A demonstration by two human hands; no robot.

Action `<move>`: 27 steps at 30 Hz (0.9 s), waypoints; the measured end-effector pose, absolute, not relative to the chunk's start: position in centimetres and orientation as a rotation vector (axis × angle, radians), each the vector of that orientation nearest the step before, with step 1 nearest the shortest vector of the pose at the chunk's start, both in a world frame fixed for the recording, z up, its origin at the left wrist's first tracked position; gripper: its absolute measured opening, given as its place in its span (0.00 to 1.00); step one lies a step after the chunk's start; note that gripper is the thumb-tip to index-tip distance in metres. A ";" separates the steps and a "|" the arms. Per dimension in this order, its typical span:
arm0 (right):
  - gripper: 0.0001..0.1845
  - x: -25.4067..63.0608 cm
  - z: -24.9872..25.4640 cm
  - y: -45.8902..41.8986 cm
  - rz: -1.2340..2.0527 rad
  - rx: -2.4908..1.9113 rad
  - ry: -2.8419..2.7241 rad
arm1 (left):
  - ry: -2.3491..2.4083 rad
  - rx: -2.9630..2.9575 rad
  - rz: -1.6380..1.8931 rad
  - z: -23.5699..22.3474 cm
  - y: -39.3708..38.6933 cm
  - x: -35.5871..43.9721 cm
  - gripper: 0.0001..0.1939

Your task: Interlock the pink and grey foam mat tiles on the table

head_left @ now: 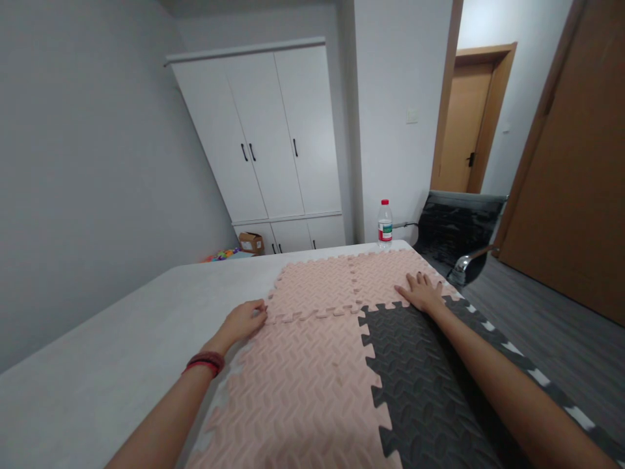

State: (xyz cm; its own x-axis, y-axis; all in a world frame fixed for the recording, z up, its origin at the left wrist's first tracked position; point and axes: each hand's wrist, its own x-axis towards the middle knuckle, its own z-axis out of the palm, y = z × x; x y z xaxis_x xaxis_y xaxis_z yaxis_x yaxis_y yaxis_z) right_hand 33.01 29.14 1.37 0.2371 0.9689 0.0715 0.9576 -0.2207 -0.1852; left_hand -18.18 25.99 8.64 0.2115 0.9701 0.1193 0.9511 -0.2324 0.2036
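Observation:
Interlocking foam mat tiles lie flat on a white table. A near pink tile [303, 391] joins a dark grey tile [415, 365] on its right. Beyond them are a far left pink tile [315, 283] and a far right pink tile [378, 270], with a seam between them. My left hand [247, 319] is at the left edge where two pink tiles meet, its fingers curled and closed on that edge. Palm down, my right hand [420, 292] rests with spread fingers on the far right pink tile, close to the grey tile's toothed border.
A red-capped water bottle [385, 225] stands at the far end of the white table [146, 339]. Past its right edge is a black chair [454, 228]. A cardboard box [251, 243] sits before a white wardrobe [263, 137]. Colourful items [224, 255] lie beside it.

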 end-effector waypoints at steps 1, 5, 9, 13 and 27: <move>0.46 33.0 1.4 29.1 0.086 -2.316 -1.827 | 1.961 2.362 0.337 8.7 26.3 -17.9 0.10; 0.45 32.9 1.4 29.0 0.086 -2.342 -1.829 | 2.172 2.322 0.379 8.8 27.7 -16.3 0.19; 0.44 32.8 1.5 29.0 0.083 -2.353 -1.836 | 2.057 2.408 0.328 7.9 29.0 -14.1 0.27; 0.44 32.8 1.5 29.0 0.069 -2.340 -1.838 | 1.954 2.417 0.198 6.2 29.5 -12.2 0.30; 0.44 32.8 1.7 29.2 0.111 -2.395 -1.838 | 1.977 2.333 0.055 3.7 29.2 -11.2 0.33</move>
